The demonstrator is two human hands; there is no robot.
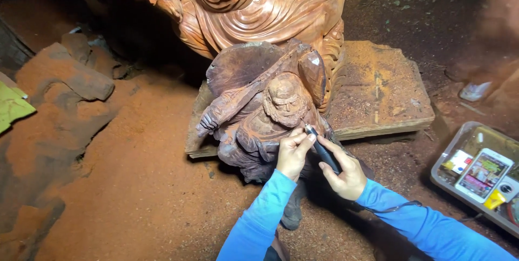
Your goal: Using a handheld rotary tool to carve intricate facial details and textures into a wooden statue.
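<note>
Left arm: I see my blue-sleeved forearm rising from the near edge toward the middle, the left hand bent at the wrist with the knuckles turned toward me.
Left grip: the fingers are curled in and pinched at the front end of the dark carving tool, closed on it just below the beard of the small figure.
Right arm: my other blue sleeve comes in from the near right corner, the right hand angled up and to the left.
Right grip: the fingers wrap the tool's handle, thumb laid along it, so the hand is closed around the tool.
Tool: it slants from my right palm up-left, its tip touching the small dark wooden figure at the chest, just under the carved face.
Small figure: it stands at the centre on the red sawdust floor, leaning against the wooden slab behind it.
Large statue: a pale reddish carved statue with flowing robes rises at the far side, just behind the small one.
Right edge: a grey tray holds a phone and small bits.
Left side: dust-covered wood chunks lie well apart from my hands.
</note>
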